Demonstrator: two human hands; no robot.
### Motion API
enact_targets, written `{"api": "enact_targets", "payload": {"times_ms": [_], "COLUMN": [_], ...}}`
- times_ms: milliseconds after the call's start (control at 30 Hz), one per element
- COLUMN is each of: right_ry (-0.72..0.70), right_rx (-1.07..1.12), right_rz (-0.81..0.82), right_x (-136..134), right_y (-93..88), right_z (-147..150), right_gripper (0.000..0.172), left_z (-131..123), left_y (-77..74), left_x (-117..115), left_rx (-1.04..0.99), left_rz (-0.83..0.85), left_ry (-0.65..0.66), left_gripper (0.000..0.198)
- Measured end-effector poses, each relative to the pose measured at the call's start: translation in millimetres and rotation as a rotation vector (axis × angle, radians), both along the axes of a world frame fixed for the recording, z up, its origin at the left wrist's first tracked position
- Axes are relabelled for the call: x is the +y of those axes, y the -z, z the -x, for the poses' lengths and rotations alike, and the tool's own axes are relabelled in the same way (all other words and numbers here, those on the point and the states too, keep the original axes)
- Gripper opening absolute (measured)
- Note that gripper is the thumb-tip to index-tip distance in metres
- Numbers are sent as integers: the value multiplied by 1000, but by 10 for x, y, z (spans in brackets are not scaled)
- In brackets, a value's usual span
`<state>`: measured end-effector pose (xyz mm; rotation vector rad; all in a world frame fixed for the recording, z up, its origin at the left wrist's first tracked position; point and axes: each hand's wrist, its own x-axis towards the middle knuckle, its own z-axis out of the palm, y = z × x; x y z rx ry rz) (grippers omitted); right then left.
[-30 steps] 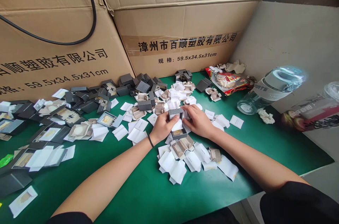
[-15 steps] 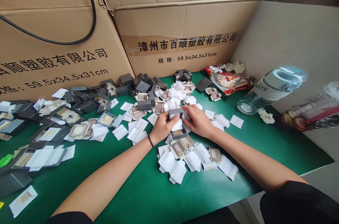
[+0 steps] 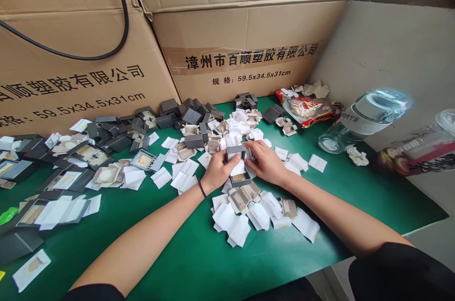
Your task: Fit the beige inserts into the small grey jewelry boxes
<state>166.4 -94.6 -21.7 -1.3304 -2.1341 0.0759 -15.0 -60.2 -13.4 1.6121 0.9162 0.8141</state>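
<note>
A small open grey box (image 3: pixel 237 153) stands on the green table (image 3: pixel 177 253) in the middle of the scene. My left hand (image 3: pixel 218 170) is curled round its left side, thumb against the lid. My right hand (image 3: pixel 265 161) grips its right side, fingers bent. A white card (image 3: pixel 239 168) sits between my hands, over the box's lower half with a tan insert (image 3: pixel 240 178). Loose white cards and beige inserts (image 3: pixel 245 196) lie just in front of my wrists.
Two large cardboard cartons (image 3: pixel 245 45) stand at the table's back. Many grey boxes (image 3: pixel 170 118) and white cards litter the left and centre. A snack bag (image 3: pixel 305 107), a clear bottle (image 3: pixel 362 121) lying down and another bottle (image 3: pixel 423 144) are at the right edge.
</note>
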Motion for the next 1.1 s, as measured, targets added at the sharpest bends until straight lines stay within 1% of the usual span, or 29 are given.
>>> {"api": "enact_targets", "payload": {"times_ms": [200,533,767,867,1100], "right_ry": [-2,-13,-4,-5,-13], "right_rx": [6,12,2,4,25], "right_rz": [-8,6,13,9,-8], "right_x": [-1,16,7,9,10], "right_y": [8,30,9,15,13], "right_z": [-5,-15,-10,-10,-16], "right_gripper": [36,38,37,38,38], "left_z": [-1,9,11,12,6], "left_y": [-9,34,12,0,-13], "left_x": [2,10,2,3,15], "left_rx": [10,44,79,62,3], "left_rz": [6,-56,-79,-59,55], "left_ry": [9,-10,-6,-3,12], "left_gripper": [34,34,33,33,32]}}
